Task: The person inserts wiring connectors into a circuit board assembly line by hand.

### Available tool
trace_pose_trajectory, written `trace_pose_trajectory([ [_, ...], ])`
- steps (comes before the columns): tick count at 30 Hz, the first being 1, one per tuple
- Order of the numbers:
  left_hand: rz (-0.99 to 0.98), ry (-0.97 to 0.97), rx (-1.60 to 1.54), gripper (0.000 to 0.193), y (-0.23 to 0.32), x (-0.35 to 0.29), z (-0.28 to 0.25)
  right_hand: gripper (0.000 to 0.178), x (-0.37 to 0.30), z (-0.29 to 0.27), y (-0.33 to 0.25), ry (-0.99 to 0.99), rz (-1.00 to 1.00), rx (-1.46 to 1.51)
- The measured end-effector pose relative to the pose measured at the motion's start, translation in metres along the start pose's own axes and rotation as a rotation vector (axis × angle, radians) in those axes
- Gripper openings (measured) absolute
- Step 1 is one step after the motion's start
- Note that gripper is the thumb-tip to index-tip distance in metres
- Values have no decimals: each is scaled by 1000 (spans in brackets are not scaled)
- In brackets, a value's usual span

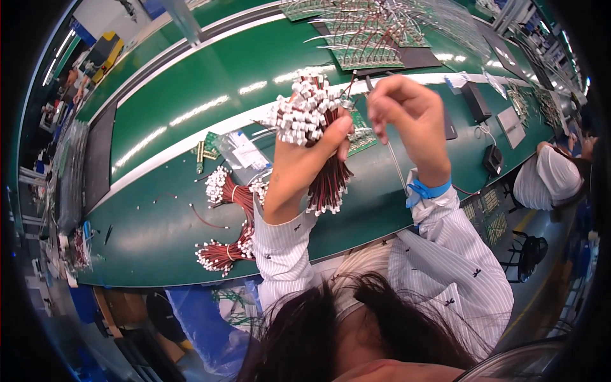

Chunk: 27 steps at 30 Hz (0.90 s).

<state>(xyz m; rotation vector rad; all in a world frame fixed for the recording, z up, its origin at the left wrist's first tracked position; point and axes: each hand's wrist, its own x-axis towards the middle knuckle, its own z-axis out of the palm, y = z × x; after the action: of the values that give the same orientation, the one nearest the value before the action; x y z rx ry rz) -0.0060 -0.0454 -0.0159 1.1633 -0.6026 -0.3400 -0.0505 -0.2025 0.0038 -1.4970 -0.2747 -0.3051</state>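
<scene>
My left hand [312, 159] is closed round a thick bundle of red-and-black cables [330, 181], lifted above the green table. White connectors crowd the bundle's upper end, and smaller white ends hang below my fingers. To its right, my right hand [410, 118] is raised with bent fingers slightly apart, and no object shows between them. A single cable end [354, 77] sticks up between the bundle and my right fingers. Around my right wrist is a blue band [429, 190]. Two tied bundles of similar cables, an upper one [238, 194] and a lower one [229, 251], lie left of my left forearm.
Loose cables [209, 219] lie on the green table [153, 235]. Behind the bundle are a clear plastic bag [242, 153] and a green circuit board [363, 137]. Wired boards [369, 57] stand on the far shelf. A black box [475, 102] and another person [548, 178] are at right.
</scene>
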Motion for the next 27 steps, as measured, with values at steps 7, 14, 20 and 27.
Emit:
trace_pose_trajectory([
  [7, 9, 10, 10, 17, 2, 1, -6, 18, 3, 11, 0, -234, 44, -114],
  [14, -44, -95, -4, 17, 3, 1, -3, 22, -3, 12, -2, -12, -36, -234],
  [20, -123, -1, -167, 17, -5, 2, 1, 20, -4, 14, 2, 238, -295, -282],
  [27, -105, 19, -130, 16, -7, 1, 3, 30, -5, 5, -2, 378, -605, -190],
])
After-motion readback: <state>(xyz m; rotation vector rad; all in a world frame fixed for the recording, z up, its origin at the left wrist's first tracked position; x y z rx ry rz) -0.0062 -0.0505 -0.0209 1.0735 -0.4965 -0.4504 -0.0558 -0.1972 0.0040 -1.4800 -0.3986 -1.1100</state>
